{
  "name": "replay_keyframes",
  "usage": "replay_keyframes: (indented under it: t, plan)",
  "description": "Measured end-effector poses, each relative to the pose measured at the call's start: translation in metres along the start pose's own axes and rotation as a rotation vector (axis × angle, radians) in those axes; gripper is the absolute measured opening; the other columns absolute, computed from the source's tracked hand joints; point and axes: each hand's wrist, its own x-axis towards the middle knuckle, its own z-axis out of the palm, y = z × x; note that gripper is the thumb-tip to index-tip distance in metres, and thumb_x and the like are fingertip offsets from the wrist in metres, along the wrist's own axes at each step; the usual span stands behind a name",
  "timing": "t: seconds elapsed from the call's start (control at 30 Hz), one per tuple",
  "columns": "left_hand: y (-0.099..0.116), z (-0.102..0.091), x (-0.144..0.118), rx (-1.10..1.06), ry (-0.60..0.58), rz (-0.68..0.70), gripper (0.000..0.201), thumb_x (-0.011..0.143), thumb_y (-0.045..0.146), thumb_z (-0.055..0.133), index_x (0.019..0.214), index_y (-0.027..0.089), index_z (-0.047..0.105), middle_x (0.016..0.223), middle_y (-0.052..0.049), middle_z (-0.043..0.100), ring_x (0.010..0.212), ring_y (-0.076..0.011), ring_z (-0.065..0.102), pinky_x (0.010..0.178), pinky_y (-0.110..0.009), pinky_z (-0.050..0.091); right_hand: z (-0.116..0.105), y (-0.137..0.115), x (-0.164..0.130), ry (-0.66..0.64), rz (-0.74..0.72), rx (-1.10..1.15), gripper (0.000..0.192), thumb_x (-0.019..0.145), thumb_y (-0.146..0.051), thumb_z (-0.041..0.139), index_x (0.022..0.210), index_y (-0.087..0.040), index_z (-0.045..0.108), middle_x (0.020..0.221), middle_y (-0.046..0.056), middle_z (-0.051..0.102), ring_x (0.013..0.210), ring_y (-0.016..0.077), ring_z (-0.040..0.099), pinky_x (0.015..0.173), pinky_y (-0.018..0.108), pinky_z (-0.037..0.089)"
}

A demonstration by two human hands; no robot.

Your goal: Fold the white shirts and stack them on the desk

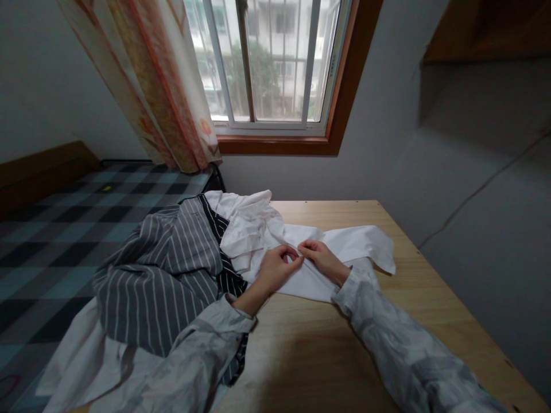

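Note:
A white garment [357,244] lies crumpled across a wooden table [310,355], one long part stretched out to the right. My left hand [279,267] pinches its fabric near the middle. Close beside it, almost touching, my right hand [321,258] pinches the same cloth between thumb and fingers. What exactly sits between the fingertips is too small to make out. Left of my hands, a grey striped garment [159,281] with a black striped band is bunched up against the white cloth. Another white cloth [94,355] hangs below it at the lower left.
On the left stands a bed with a checked sheet [64,252] and a wooden headboard [47,172]. A patterned curtain [159,80] hangs beside the barred window [275,69]. A cable [473,198] runs along the right wall, below a wooden shelf [491,34].

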Motion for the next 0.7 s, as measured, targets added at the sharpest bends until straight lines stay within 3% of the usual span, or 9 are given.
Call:
replay_keyframes:
  t: [0.23,0.43,0.6,0.7]
  plan:
    - [-0.003,0.001,-0.001,-0.001,0.004,-0.006,0.016,0.083,0.029,0.070,0.083,0.017,0.080,0.072,0.000,0.071,0.065,-0.0147,0.055,0.064,-0.027,0.037,0.000,0.003,0.001,0.015,-0.057,-0.072,0.038,0.087,-0.058,0.070,0.089,-0.020,0.070,0.083,0.002,0.070,0.081,0.0203,0.062,0.076,0.032,0.049]
    - [-0.006,0.002,-0.002,-0.030,0.004,0.030,0.013,0.079,0.027,0.070,0.084,0.017,0.078,0.071,0.001,0.067,0.065,-0.0140,0.053,0.066,-0.027,0.039,-0.001,-0.001,-0.001,0.252,-0.182,-0.343,0.028,0.097,-0.047,0.061,0.090,-0.021,0.067,0.084,0.003,0.067,0.077,0.0204,0.058,0.073,0.033,0.046]
    - [-0.007,0.003,-0.002,-0.022,0.039,0.007,0.014,0.077,0.026,0.069,0.086,0.018,0.075,0.072,0.002,0.065,0.068,-0.0150,0.056,0.066,-0.026,0.041,-0.029,-0.018,-0.003,0.492,-0.254,-0.403,0.027,0.101,-0.047,0.057,0.093,-0.022,0.064,0.085,0.005,0.066,0.075,0.0209,0.057,0.070,0.033,0.045]
    - [-0.005,0.002,-0.003,-0.013,0.060,-0.001,0.012,0.076,0.024,0.068,0.085,0.018,0.073,0.072,0.002,0.064,0.068,-0.0148,0.055,0.067,-0.026,0.041,-0.046,-0.029,-0.011,0.423,-0.261,-0.459,0.029,0.102,-0.048,0.058,0.093,-0.022,0.065,0.086,0.005,0.068,0.075,0.0210,0.059,0.071,0.033,0.046]
